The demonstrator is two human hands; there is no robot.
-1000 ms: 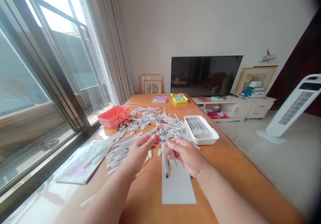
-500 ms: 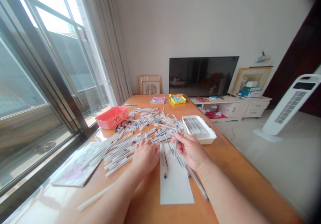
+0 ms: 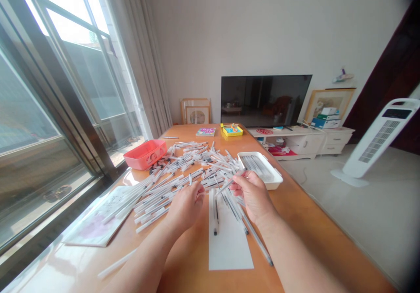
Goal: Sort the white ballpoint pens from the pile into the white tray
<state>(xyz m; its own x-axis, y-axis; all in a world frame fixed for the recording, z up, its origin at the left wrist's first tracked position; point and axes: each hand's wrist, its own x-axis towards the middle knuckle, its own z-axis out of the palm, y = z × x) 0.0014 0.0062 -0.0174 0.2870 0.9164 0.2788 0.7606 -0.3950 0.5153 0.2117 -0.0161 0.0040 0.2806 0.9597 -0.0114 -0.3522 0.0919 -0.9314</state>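
Observation:
My right hand is closed, pinching a clear-barrelled pen that slants up to the right. My left hand is curled beside it over the near edge of a pile of pens. A short pale stick pokes up behind its knuckles; the fingertips are hidden, so what they grip is unclear. Between my hands lies a white paper strip, with a few pens with black ends on its far part. To the right, a white tray holds a row of similar pens.
A coral-red bin stands left of the pile. On the left, a booklet lies under some pens, and a loose white tube rests near my left forearm. Farther back are a colourful book and a yellow box.
The pen in my right hand has turned from nearly upright to a slant, its upper end now to the right near the tray. My left hand has shifted slightly left.

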